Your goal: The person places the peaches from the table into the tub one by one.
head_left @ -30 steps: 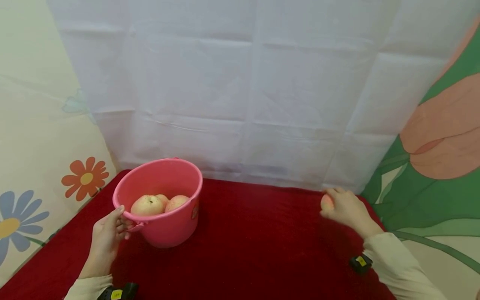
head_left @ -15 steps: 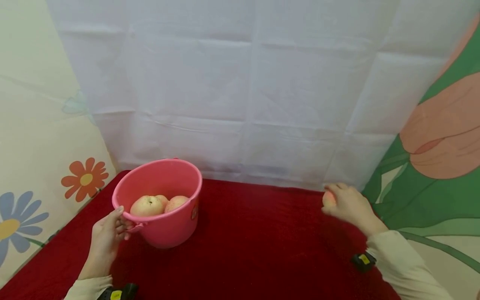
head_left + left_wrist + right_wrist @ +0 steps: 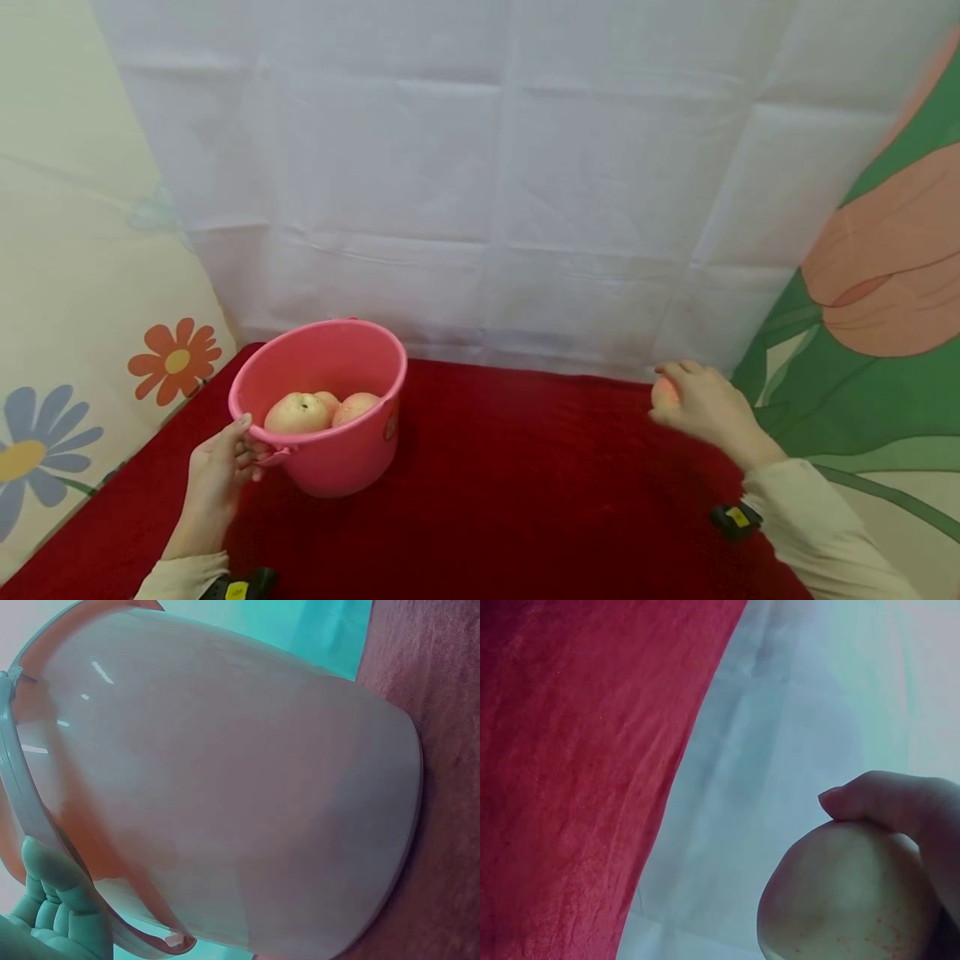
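A pink bucket stands at the left of the table, with several peaches visible inside. At its near left rim my left hand grips the bucket's handle; the left wrist view shows the thumb and curled fingers around the handle. Far to the right, near the back edge, my right hand holds a single peach. In the right wrist view the thumb presses on top of that peach, while the other fingers are mostly hidden.
Red cloth covers the table. A white sheet hangs along the back edge. Floral cloths, one with a red flower and one with green leaves, hang at the left and right sides.
My right hand has shifted a little to the right and slightly up in the head view, still holding the peach. The left hand and the bucket stay in place.
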Demonstrator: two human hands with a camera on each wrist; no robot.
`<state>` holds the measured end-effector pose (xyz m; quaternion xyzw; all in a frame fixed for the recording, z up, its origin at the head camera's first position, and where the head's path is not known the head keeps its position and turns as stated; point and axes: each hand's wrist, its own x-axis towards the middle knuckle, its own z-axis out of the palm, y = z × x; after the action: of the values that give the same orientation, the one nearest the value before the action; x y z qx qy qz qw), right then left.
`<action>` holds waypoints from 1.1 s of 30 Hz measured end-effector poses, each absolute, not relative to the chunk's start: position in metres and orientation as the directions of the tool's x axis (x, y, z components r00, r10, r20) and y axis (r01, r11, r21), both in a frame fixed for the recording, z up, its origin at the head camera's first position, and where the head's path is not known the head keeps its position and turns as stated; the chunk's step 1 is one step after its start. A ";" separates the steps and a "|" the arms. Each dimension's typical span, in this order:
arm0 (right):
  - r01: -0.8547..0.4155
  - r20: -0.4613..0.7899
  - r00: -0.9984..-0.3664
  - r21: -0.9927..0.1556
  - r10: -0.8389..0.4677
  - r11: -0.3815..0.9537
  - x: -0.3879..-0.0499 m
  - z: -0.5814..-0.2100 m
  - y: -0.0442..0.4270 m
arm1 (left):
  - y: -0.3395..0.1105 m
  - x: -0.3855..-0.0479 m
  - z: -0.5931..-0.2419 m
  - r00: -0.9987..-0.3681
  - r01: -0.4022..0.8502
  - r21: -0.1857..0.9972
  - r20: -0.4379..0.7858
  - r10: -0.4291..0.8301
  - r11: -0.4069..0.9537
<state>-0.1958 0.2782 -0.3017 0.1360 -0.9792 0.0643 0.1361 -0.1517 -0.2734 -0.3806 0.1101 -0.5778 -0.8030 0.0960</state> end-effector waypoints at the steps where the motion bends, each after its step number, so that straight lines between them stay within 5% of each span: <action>1: -0.281 0.281 -0.927 -0.092 -0.246 0.955 -0.196 -0.302 0.278 | -0.273 -0.152 -0.381 -0.957 0.027 0.949 -0.067 -0.283 -0.314; 33: -0.305 0.283 -0.919 -0.066 -0.275 0.950 -0.201 -0.289 0.261 | -0.272 -0.152 -0.381 -0.954 0.000 0.954 -0.090 -0.288 -0.298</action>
<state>-0.2015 0.2609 -0.2893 0.1482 -0.9780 0.0543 0.1366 -0.1518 -0.2724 -0.3812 0.1227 -0.5853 -0.7963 0.0904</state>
